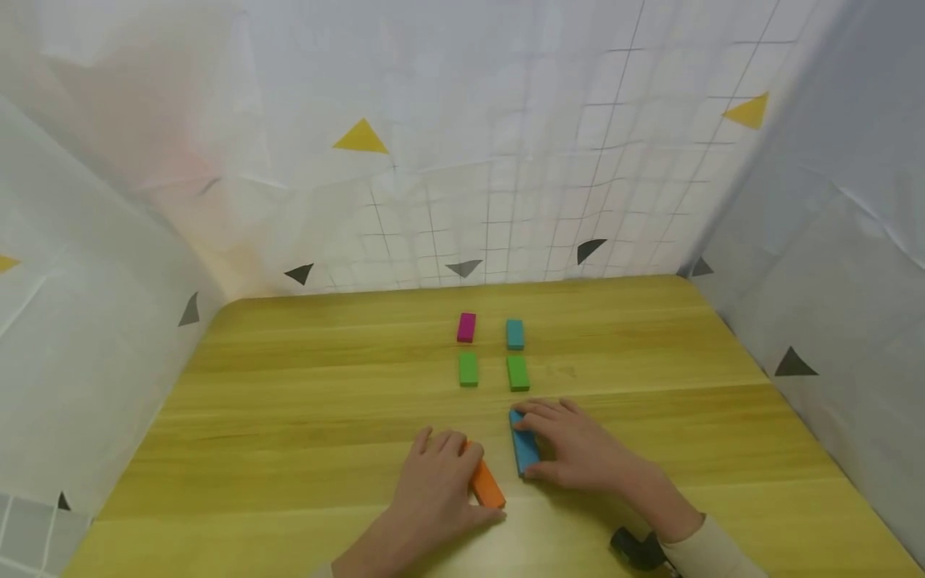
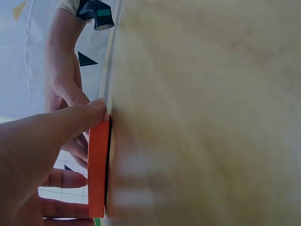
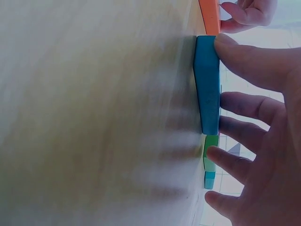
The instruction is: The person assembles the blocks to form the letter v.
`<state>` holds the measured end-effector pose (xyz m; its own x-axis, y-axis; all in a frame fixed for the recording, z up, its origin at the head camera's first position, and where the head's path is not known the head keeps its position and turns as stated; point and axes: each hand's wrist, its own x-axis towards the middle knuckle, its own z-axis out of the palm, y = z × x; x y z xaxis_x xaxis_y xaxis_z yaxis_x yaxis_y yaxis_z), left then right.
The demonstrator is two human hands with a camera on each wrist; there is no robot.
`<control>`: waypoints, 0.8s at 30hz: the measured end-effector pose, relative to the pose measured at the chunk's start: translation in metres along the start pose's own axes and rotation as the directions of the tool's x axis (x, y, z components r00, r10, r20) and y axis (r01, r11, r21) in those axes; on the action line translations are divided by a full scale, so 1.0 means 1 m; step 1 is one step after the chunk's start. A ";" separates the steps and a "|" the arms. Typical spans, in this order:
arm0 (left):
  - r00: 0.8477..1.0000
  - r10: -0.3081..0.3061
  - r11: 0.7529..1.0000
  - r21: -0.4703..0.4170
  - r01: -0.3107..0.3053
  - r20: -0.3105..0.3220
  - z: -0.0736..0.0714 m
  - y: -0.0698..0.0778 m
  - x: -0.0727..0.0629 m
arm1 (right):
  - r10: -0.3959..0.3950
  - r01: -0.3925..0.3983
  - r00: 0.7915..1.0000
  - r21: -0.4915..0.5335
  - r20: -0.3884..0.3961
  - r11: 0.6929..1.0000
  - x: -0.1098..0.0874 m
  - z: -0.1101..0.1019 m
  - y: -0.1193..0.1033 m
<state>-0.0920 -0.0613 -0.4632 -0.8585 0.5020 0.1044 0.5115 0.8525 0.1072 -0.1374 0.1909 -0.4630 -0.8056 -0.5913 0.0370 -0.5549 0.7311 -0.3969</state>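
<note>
An orange block (image 1: 487,483) lies tilted on the wooden table, with my left hand (image 1: 437,486) holding it lengthwise. In the left wrist view the thumb (image 2: 96,109) meets one end of the orange block (image 2: 98,169), and the other fingers reach along toward its far end. To the right, my right hand (image 1: 578,445) holds a longer blue block (image 1: 523,445), thumb at the near end and index finger over the far end. The right wrist view has the thumb (image 3: 228,42) against the blue block's (image 3: 208,84) end, with the ring and little fingers spread apart from it.
Beyond the hands, two green blocks (image 1: 468,369) stand side by side. Farther back are a magenta block (image 1: 466,327) and a teal block (image 1: 515,334). White sheeting (image 1: 433,209) with dark and yellow triangles encloses the table (image 1: 289,417). A black device (image 1: 637,550) sits at the right wrist.
</note>
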 end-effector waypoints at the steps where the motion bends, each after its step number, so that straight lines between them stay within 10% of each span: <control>1: 1.000 0.000 1.000 0.001 0.000 -0.001 0.000 0.000 0.000 | -0.002 0.002 1.000 -0.001 0.001 1.000 0.000 0.000 0.000; 24: 0.999 -0.008 1.000 -0.022 0.009 0.050 -0.011 -0.004 -0.004 | -0.005 0.004 1.000 0.011 0.012 1.000 -0.001 -0.002 -0.001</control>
<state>-0.0906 -0.0680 -0.4533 -0.8632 0.5020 0.0543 0.5046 0.8535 0.1303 -0.1370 0.1914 -0.4604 -0.8005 -0.5986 0.0279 -0.5561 0.7246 -0.4071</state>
